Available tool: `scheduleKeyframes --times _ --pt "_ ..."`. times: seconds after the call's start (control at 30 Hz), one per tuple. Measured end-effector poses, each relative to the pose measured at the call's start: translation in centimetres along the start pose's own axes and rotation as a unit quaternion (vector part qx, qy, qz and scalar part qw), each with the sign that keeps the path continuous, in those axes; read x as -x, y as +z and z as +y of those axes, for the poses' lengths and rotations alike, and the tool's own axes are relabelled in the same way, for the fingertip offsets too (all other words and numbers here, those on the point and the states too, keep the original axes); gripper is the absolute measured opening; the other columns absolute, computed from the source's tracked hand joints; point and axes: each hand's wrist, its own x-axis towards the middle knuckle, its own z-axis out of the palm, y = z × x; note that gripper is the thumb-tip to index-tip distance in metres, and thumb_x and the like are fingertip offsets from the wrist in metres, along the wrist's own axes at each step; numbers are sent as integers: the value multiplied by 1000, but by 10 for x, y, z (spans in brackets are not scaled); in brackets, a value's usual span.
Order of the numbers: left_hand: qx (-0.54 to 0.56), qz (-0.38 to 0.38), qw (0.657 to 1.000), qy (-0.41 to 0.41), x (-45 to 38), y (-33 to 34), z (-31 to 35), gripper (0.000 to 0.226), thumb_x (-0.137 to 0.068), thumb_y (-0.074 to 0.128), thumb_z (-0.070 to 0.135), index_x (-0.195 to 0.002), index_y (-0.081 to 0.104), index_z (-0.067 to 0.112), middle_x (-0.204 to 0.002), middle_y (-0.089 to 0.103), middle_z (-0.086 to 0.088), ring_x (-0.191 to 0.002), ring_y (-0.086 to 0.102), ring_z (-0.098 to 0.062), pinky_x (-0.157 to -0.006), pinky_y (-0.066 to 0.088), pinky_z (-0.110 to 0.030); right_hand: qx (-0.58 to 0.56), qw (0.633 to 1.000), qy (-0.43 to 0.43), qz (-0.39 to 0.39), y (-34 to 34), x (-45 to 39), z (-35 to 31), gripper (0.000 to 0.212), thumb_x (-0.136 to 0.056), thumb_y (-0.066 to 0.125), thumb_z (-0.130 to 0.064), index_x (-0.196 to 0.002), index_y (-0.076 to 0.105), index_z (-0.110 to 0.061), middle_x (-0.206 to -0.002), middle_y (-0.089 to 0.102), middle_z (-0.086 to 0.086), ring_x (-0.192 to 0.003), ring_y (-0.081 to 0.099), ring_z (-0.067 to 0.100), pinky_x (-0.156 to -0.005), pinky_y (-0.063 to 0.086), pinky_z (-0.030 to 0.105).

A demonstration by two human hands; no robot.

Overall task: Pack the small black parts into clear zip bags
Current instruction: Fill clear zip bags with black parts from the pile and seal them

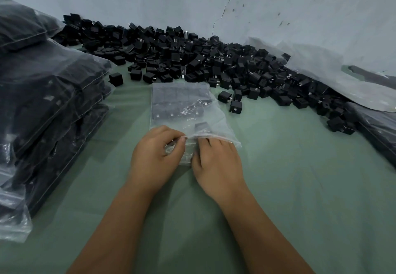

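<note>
A clear zip bag (182,106) lies on the green cloth in the middle, its mouth toward me. Rows of small black parts fill its far half, and one loose black part (201,127) sits nearer the mouth. My left hand (154,155) pinches the upper lip of the bag's mouth between thumb and forefinger. My right hand (216,162) lies at the mouth beside it, its fingertips under the plastic. A wide heap of loose black parts (214,63) stretches along the wall behind the bag.
A tall stack of filled clear bags (49,110) stands at the left. More filled bags (377,132) and a sheet of empty plastic (334,74) lie at the right. The green cloth (300,177) covers the surface; the wall (278,5) closes the back.
</note>
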Motion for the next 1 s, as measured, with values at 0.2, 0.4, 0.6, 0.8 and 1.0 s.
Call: scheduleKeyframes --times 0.2,0.4,0.6,0.8,1.0 --pt "-16 -8 1000 14 0 1 -1 19 -87 57 24 -85 73 14 -81 63 7 -79 58 -15 -73 48 -35 36 999 20 10 -3 -1 -5 25 -84 56 -21 -107 64 -13 -100 65 8 -93 60 27 -84 45 35" --pt "-21 -10 1000 14 -1 1 0 19 -86 57 25 -85 74 15 -82 64 7 -79 58 -14 -73 48 -34 49 998 9 -23 -1 -3 -3 38 -87 47 -16 -124 55 -14 -118 60 8 -111 53 28 -95 38 36" --pt "-27 -17 999 11 -1 0 1 19 -86 57 25 -86 74 16 -82 64 9 -80 58 -14 -73 47 -32 40 999 9 -35 0 -5 1 34 -89 41 -15 -122 52 -16 -122 57 5 -115 50 26 -98 33 33" --pt "-22 -17 1000 8 -1 0 2 21 -86 57 25 -86 74 15 -82 65 7 -80 58 -16 -73 48 -34 58 996 42 -51 -1 -14 -5 25 -81 45 -5 -99 59 -16 -104 62 8 -104 56 28 -87 38 33" --pt "-20 -14 999 21 -1 1 1 22 -87 55 28 -85 73 17 -82 63 10 -79 57 -12 -72 47 -31 60 986 99 -121 4 -41 -6 24 -96 37 -15 -72 42 -15 -83 49 1 -106 54 22 -91 36 31"
